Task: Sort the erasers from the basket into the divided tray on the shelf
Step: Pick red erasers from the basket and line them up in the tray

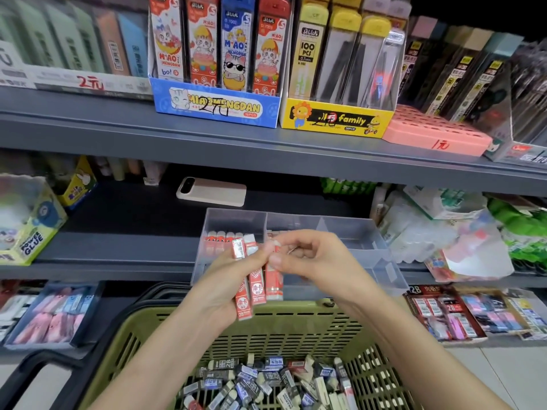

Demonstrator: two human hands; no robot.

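Observation:
My left hand (229, 279) grips a small bunch of long red-and-white erasers (257, 284), held upright just in front of the clear divided tray (370, 232) on the shelf. My right hand (307, 255) pinches the top of the rightmost red eraser (273, 281) in that bunch. A row of red erasers (220, 241) stands in the tray's left compartment; its right compartments look bare. Below, the green basket (296, 324) holds several loose black, blue, white and red erasers (266, 383).
A phone (211, 191) lies on the shelf behind the tray. Glue boxes (28, 226) stand at left and plastic-wrapped packs (450, 229) crowd the right. Boxes of erasers (50, 315) sit on the lower shelf. Pencil-lead display boxes (216, 106) fill the upper shelf.

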